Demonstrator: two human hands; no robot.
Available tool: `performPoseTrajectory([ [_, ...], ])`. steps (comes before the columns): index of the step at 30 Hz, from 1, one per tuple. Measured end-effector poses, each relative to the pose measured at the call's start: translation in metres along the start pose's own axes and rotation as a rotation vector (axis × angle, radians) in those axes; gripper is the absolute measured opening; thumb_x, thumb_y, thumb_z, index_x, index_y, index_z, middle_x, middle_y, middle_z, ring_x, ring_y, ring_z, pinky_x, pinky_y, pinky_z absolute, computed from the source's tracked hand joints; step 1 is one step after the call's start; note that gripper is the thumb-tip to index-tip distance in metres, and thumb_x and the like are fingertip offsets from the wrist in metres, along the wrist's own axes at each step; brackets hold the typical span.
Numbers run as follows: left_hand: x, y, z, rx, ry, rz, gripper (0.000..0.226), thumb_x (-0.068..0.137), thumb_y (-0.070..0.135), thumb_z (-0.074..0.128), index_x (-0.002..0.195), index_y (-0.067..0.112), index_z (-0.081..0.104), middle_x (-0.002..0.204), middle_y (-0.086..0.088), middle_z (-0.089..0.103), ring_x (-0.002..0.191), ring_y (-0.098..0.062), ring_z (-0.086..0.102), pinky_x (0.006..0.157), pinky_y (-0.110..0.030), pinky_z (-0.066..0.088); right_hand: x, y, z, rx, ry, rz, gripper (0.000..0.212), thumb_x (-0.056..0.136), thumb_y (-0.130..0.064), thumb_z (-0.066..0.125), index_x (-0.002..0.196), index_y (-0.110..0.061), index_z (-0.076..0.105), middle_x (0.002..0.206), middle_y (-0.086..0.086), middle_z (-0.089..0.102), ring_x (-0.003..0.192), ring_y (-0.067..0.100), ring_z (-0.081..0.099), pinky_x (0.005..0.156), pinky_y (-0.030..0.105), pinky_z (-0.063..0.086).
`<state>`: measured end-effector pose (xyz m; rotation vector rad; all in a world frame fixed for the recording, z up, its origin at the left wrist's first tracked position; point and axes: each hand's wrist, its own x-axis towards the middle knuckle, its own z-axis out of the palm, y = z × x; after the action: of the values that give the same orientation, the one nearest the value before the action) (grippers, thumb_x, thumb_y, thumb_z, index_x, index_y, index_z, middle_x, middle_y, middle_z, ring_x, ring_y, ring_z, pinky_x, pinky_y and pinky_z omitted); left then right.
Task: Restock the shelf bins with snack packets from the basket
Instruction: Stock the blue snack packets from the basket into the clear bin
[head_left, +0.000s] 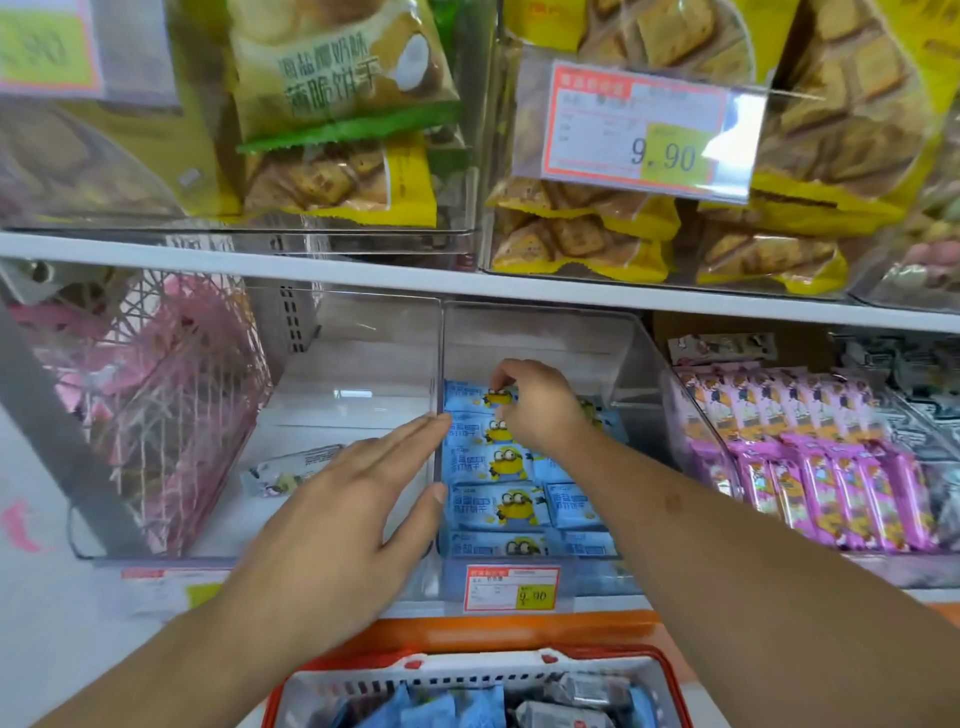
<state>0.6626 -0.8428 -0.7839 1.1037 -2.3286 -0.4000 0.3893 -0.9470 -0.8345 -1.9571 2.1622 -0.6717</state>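
Blue packets (511, 506), each printed with a yellow goggled cartoon figure and Chinese characters too small to be read, are laid in overlapping rows inside a clear bin (618, 358) on the lower shelf. One packet at the back of that bin is pinched by the curled fingers of the right hand (535, 405). The left hand (343, 519) is held flat with fingers straight, its fingertips against the wall of the clear bin; nothing is gripped by it.

On the front of the bin a price tag (511, 587) reading "9.90" is fixed. Left of the bin a second clear bin (249, 525) is seen, holding a single pale packet (291, 467), and beyond it a pink wire basket (156, 405). Right of the bin, rows of pink packets (831, 493) are stacked. Below the bin, an orange basket (478, 670) with blue and grey packets is partly in view. On the shelf above the bin, yellow biscuit bags (576, 244) and a larger tag (634, 130), also "9.90", are noted.
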Motion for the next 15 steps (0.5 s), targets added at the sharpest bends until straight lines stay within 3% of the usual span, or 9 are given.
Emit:
performPoseTrajectory([
  [5,-0.001,0.003,0.001,-0.023,0.006,0.001,0.058,0.099,0.059,0.034,0.155,0.056,0.023,0.142,0.052,0.018,0.122,0.030,0.020,0.110,-0.004,0.022,-0.007,0.005,-0.004,0.042,-0.034,-0.023,0.026,0.091,-0.020,0.077,0.116,-0.017,0.071,0.122,0.004,0.063,0.108,0.024,0.061,0.091,0.033,0.050],
  [8,-0.001,0.003,0.002,-0.009,0.001,0.012,0.058,0.099,0.058,0.034,0.156,0.055,0.021,0.144,0.051,0.015,0.127,0.031,0.013,0.106,0.004,0.011,-0.016,0.005,-0.005,-0.025,-0.108,-0.032,0.040,0.095,-0.033,0.070,0.133,-0.020,0.067,0.138,0.002,0.062,0.127,0.024,0.056,0.107,0.036,0.047],
  [11,-0.002,0.003,0.003,-0.012,-0.003,0.009,0.058,0.099,0.058,0.034,0.155,0.056,0.021,0.141,0.055,0.013,0.126,0.027,0.020,0.103,0.004,0.016,-0.028,-0.002,-0.014,-0.069,-0.274,-0.012,0.067,0.099,-0.050,0.062,0.157,-0.022,0.044,0.165,0.001,0.037,0.152,0.026,0.032,0.124,0.041,0.029],
  [13,-0.002,0.002,0.004,-0.018,0.000,0.013,0.059,0.099,0.058,0.034,0.156,0.055,0.021,0.141,0.055,0.013,0.125,0.029,0.018,0.108,-0.003,0.023,-0.039,-0.005,-0.024,-0.111,-0.299,0.009,0.069,0.101,-0.053,0.056,0.162,-0.029,0.033,0.172,-0.001,0.020,0.157,0.026,0.014,0.127,0.043,0.019],
  [15,-0.002,0.002,0.004,-0.022,0.007,0.017,0.059,0.099,0.058,0.034,0.156,0.054,0.022,0.143,0.053,0.015,0.129,0.027,0.018,0.110,-0.007,0.025,-0.052,-0.006,-0.034,-0.158,-0.265,0.084,0.067,0.101,-0.049,0.052,0.162,-0.034,0.028,0.172,0.004,0.014,0.156,0.031,0.008,0.126,0.048,0.020],
])
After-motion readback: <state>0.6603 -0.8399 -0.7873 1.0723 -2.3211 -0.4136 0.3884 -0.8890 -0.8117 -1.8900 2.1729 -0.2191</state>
